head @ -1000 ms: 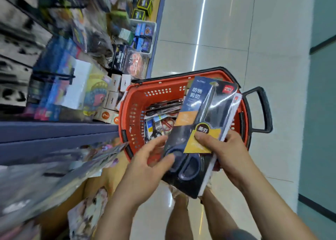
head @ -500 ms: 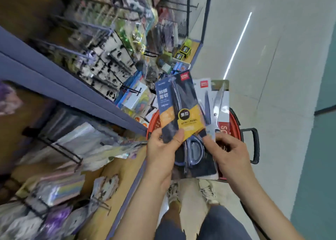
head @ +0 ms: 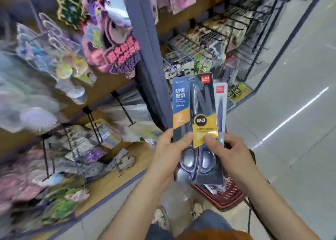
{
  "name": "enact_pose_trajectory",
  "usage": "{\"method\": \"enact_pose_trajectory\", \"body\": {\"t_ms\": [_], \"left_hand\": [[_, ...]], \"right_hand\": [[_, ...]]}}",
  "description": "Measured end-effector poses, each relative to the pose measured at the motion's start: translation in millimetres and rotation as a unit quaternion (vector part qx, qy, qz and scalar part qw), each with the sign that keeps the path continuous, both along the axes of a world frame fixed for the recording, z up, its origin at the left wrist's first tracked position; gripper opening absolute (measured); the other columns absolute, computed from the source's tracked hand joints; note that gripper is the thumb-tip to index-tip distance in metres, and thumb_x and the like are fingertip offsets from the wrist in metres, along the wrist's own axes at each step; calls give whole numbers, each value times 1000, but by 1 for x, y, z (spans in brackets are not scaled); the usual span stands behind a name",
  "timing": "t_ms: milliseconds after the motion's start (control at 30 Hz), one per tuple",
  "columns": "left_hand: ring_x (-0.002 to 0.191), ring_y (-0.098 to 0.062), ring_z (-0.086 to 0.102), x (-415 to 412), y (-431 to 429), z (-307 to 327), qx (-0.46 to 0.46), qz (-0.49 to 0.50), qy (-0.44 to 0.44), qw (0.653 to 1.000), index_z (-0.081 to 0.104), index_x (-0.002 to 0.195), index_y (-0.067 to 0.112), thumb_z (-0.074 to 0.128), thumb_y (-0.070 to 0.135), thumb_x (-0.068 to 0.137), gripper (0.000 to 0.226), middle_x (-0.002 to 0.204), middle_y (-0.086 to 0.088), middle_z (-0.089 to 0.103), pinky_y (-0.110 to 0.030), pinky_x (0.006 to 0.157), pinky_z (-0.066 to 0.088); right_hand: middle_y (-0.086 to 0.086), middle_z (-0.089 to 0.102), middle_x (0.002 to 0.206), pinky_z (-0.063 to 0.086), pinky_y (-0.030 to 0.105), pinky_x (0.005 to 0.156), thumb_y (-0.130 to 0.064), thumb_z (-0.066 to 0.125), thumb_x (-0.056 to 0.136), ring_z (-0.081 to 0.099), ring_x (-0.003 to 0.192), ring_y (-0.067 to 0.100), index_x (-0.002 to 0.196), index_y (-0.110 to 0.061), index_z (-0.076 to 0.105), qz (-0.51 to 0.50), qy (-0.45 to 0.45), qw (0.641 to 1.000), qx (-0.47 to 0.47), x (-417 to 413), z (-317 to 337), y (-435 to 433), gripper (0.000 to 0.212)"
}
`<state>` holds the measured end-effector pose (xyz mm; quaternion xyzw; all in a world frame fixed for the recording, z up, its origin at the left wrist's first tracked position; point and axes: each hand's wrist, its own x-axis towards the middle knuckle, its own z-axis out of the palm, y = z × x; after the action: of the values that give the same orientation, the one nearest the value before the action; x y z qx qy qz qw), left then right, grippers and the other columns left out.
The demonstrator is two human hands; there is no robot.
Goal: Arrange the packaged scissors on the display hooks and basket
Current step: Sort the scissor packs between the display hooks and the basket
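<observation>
As the view swung from the red basket (head: 223, 198) toward the hooks (head: 209, 34), left hand (head: 169, 154) and right hand (head: 230, 157) both pinched 2 scissors packs (head: 194, 108), now raised for hanging.

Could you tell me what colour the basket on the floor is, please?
The basket is red; head view.

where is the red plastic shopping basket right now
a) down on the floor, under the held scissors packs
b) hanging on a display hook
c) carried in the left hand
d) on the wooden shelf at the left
A: the red plastic basket sits low on the pale floor, below the blue-and-yellow packaged scissors that the left hand and right hand grip.
</observation>
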<state>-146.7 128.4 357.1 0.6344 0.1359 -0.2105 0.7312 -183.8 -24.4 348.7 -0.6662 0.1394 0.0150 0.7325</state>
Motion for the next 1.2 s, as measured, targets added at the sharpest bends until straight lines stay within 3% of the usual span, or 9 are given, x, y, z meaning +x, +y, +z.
{"method": "enact_pose_trajectory", "body": {"t_ms": [167,333,433,533,700,800,933,1067,1200], "left_hand": [[90,-18,71,6,52,38,14,93,-84,992,62,115,9,66,11,91,25,104,-7,74,-33,78,58],[83,-25,66,7,118,72,-36,214,-138,966,56,113,12,67,5,89,27,105,-14,68,-44,80,54],[77,-24,65,-1,165,86,-37,228,-142,962,61,100,18,68,7,89,17,103,-14,67,-40,76,54],[68,-17,66,-17,208,103,7,204,-159,966,69,86,14,69,8,88,7,78,-4,71,-32,70,55],[61,-15,63,-44,275,123,126,172,-196,957,75,64,17,73,10,85,22,65,0,70,-31,69,52],[68,-15,59,-58,306,134,236,144,-239,931,73,69,20,70,21,90,22,70,-1,69,-33,72,47],[70,-19,55,-64,330,160,214,194,-270,918,64,68,17,64,17,94,26,71,-6,62,-35,72,45],[64,-17,56,-56,349,196,201,243,-310,897,66,65,16,70,18,90,25,64,0,63,-33,68,47],[60,-15,60,-47,356,228,156,294,-353,874,71,71,12,79,21,82,16,67,-3,68,-28,60,50]], "right_hand": [[-3,74,68,50,17,61,-24,77,75,63,62,7,64,-21,76,103,-35,993,-45,-4,23,29,11],[6,77,82,57,29,74,-26,85,69,69,74,14,77,-18,79,196,-40,978,-57,-18,36,80,12],[2,76,76,56,21,66,-8,80,76,68,68,10,70,-13,75,229,-48,971,-55,-31,43,117,8],[-2,75,72,52,15,64,-3,77,77,67,65,5,72,-12,75,256,-68,962,-58,-47,49,151,11],[16,74,80,53,27,70,-26,85,66,66,70,14,77,-4,73,259,-82,961,-52,-66,62,197,27],[18,71,75,48,30,67,-36,86,60,61,67,14,75,-2,72,250,-98,961,-58,-73,68,224,40],[-1,66,65,45,22,61,-34,86,73,56,62,6,69,0,68,243,-111,963,-25,-78,82,260,38],[3,50,70,31,28,62,-66,64,67,43,69,11,77,10,58,248,-132,959,-24,-74,104,282,77],[-1,40,62,27,26,56,-53,67,79,36,61,10,59,-9,53,257,-172,951,-26,-61,137,295,51]]}}
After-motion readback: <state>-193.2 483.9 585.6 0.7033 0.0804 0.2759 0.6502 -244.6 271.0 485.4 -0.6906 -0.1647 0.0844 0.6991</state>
